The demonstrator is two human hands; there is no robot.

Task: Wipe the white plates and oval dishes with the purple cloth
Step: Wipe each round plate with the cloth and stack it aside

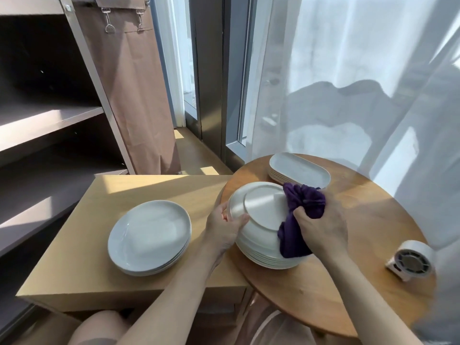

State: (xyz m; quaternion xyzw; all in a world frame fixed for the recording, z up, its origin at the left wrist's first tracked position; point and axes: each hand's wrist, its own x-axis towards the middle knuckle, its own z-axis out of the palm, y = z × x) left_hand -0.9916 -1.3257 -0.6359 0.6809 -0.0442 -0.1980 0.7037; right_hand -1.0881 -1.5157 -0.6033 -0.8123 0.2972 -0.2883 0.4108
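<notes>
Right grip [321,230] clutches the cloth [306,200] on the upturned plate [263,207]; left grip [224,230] holds its rim. Better to wipe in circles, steadying it.

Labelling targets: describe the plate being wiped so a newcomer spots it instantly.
On the round wooden table sits a stack of white plates. The target is its top plate, gripped by the left hand. Only it shows a ringed underside, with the purple cloth in the right hand against it.

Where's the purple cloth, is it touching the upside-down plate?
Touching. The head view shows the purple cloth lying against the right edge of the upside-down plate.
</notes>
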